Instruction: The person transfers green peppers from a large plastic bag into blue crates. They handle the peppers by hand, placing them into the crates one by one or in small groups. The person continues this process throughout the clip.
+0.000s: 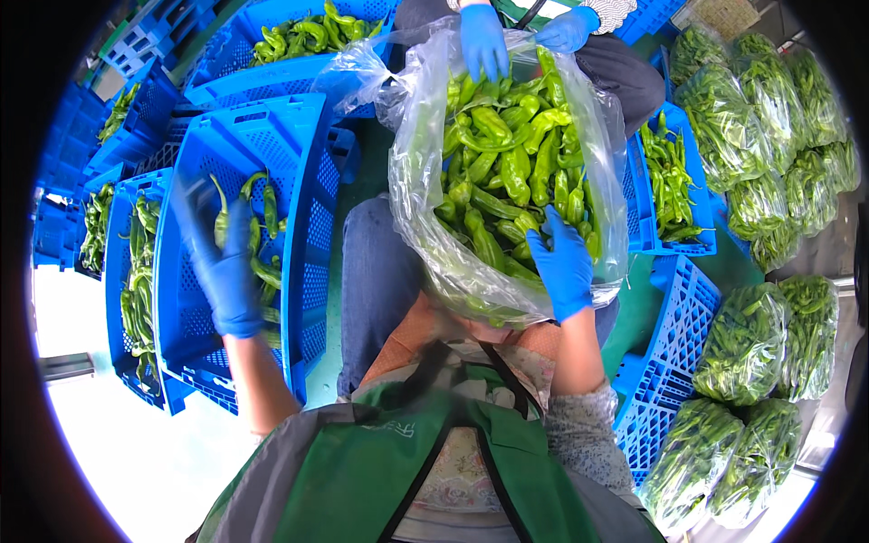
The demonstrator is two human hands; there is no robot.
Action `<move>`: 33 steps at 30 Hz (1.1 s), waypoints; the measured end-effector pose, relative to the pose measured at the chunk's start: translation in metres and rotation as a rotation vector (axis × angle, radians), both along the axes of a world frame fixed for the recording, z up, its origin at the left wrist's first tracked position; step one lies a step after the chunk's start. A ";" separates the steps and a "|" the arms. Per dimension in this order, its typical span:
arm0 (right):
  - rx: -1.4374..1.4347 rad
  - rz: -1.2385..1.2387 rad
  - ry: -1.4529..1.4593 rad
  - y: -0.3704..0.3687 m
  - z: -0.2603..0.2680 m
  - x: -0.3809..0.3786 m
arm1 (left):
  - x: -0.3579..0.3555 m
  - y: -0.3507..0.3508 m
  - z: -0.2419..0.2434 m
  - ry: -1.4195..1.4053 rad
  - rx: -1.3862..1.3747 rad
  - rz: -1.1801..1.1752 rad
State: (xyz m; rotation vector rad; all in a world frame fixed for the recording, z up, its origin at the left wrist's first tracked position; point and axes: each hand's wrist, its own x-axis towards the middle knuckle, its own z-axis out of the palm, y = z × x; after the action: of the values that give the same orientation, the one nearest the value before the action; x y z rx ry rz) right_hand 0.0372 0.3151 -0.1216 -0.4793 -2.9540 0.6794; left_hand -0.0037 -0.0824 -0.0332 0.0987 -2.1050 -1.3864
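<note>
A large clear plastic bag [414, 197] stands wide open between my knees, full of long green peppers [516, 170]. My right hand [563, 265], in a blue glove, rests with fingertips on the peppers near the bag's lower right side; whether it grips one cannot be told. To the left, my left hand [224, 271], gloved too and blurred, is over a blue plastic crate [312, 224] with its fingers spread and nothing seen between them. Several green peppers [268, 271] lie in that crate, partly behind the hand.
Across the bag, a co-worker's gloved hands [483, 41] are at its far rim. More blue crates [251, 88] with peppers stand at left and behind. Another pepper crate [706, 237] is at right, above a blue lattice pallet [669, 366]. Filled bags of peppers [740, 346] line the right side.
</note>
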 end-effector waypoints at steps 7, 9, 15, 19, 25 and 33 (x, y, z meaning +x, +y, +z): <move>0.034 -0.042 -0.182 0.004 -0.037 -0.013 | -0.077 0.185 -0.090 -0.333 -1.299 -0.730; 0.082 -0.027 -0.040 0.004 -0.031 0.002 | -0.096 0.197 -0.105 -0.534 -1.430 -0.773; -0.088 -0.094 0.519 0.009 0.010 0.045 | -0.079 0.149 -0.063 0.149 -1.121 -0.393; -0.545 -0.229 0.809 0.024 0.048 0.042 | -0.055 0.140 -0.026 0.073 -0.474 -0.295; -1.156 -0.301 0.809 0.009 0.058 0.047 | -0.020 0.137 -0.030 -0.431 0.725 -0.717; -1.342 -0.255 0.669 -0.040 0.065 0.068 | 0.001 0.046 -0.029 -0.240 1.858 -0.440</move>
State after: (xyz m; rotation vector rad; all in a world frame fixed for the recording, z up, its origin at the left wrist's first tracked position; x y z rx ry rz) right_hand 0.1049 0.2749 -0.0563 -0.4883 -1.4533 2.1479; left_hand -0.0023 -0.0366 -0.0627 0.5368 -0.2506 -3.1568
